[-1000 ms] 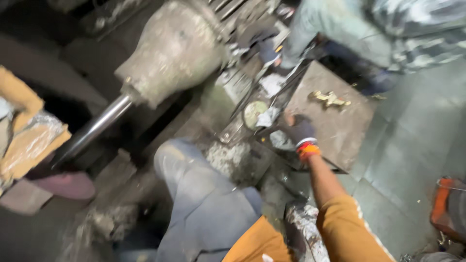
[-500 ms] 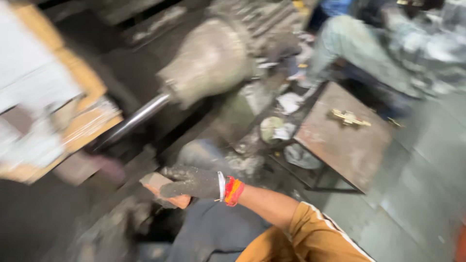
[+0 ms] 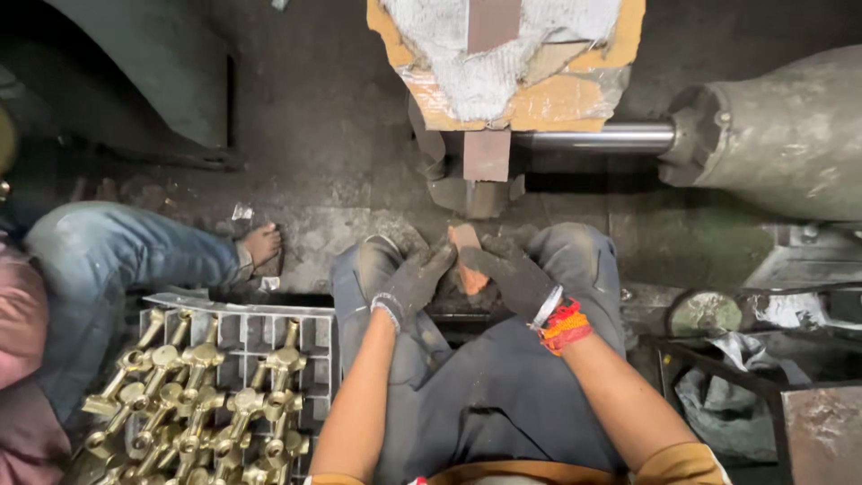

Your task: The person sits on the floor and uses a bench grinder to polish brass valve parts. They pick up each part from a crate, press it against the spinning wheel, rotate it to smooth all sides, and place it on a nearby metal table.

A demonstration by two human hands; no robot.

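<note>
Since half a second ago the view has swung down and both hands now meet at the orange-brown block [image 3: 467, 260] between the knees; before, only one gloved hand was out, reaching left.

Biggest item: grey machine housing [image 3: 772, 135] at right, its steel shaft [image 3: 597, 138] running left into a padded, cloth-wrapped head [image 3: 503, 63] with a dark clamp piece [image 3: 485, 157] hanging under it. Floor [image 3: 323, 144] is dark and gritty. Another person's jeans leg [image 3: 117, 260] and bare foot [image 3: 260, 244] sit at left. Grey slotted crate [image 3: 260, 328] at lower left holds brass fittings [image 3: 180, 395], piled loosely.

Left hand [image 3: 409, 283], dark glove, grip curled narrow against the block's left face. Right hand [image 3: 512, 278], dark glove with red-orange wristbands, grip closed over its right side and lower part. Block stands roughly upright, just below the clamp piece, not touching it as far as I can tell.

My read on doing this well: keep the block square between both palms, fingertips off its top face and clear of the clamp piece above.
</note>
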